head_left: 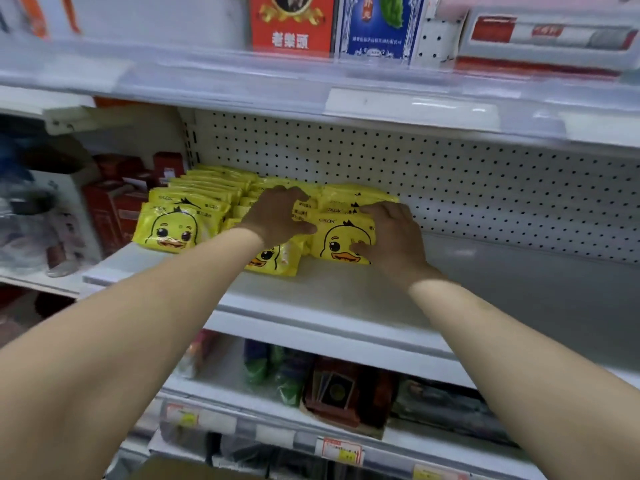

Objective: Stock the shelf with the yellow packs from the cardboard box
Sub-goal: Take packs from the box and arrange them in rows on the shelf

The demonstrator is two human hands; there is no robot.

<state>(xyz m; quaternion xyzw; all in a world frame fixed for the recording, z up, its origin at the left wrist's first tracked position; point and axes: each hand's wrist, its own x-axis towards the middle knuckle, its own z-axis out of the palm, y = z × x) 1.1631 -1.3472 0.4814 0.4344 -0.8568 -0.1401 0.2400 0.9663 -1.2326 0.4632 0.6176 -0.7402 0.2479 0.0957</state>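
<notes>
On mid shelf (346, 299), yellow packs (211, 188) stand upright at the left end in 3 front-to-back rows, duck faces fwd. Left row (173, 226) is longest and runs back toward the pegboard (450, 174); its front pack is near the shelf's left edge. Mid row (273, 259) front pack sits furthest fwd, closest to the front lip, partly hidden by the left wrist.

Both hands are on the right stack (341, 239).
- Left hand (277, 216): fingers curled over pack tops on the stack's left side, thumb along the front pack's left edge.
- Right hand (391, 233): fingers curled over the top right corner, thumb pressed on the front face by the duck's bill.

Stack is gripped betw both hands. Bottom edge looks down on the deck, can't tell if fully seated.

Room: white deck right of the stack shows bare to the frame edge. A strip of deck lies betw packs and front lip. Upper shelf edge (311, 95) w/ price rail overhangs the hands, well above pack tops. Red boxes (114, 206) sit just left of the left row; touching or not, can't tell. Lower shelf (214, 396) holds mixed goods, blurred. Cardboard box (180, 472): only a tan corner shows at the bottom edge, contents not visible.
</notes>
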